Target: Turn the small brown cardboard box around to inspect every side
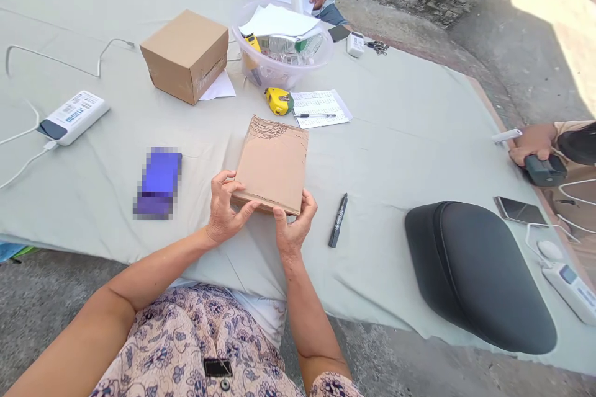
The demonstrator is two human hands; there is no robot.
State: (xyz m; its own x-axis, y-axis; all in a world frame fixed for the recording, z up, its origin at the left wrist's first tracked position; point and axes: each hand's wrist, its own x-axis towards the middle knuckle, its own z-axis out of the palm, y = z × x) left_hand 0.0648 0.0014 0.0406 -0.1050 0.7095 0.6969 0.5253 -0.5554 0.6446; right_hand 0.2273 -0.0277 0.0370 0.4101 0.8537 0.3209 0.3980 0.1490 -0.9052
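A small brown cardboard box (274, 164) rests on the cloth-covered table in front of me, its lid closed. Dark curved pen strokes mark the far end of its top. My left hand (228, 208) grips the near left corner, thumb along the front edge. At the near right corner, my right hand (294, 223) holds the box with its thumb on the front and fingers round the side. A black marker pen (338, 221) lies to the right of my right hand. Left of my left hand is a blurred-out blue object (161, 183).
Beyond the box are a yellow tape measure (279, 101), a printed sheet (321, 108) with a pen, a larger carton (186, 53) and a filled plastic basin (284, 68). A black padded seat (484, 273) stands right; a power bank (74, 116) lies left. Two other people are at the table.
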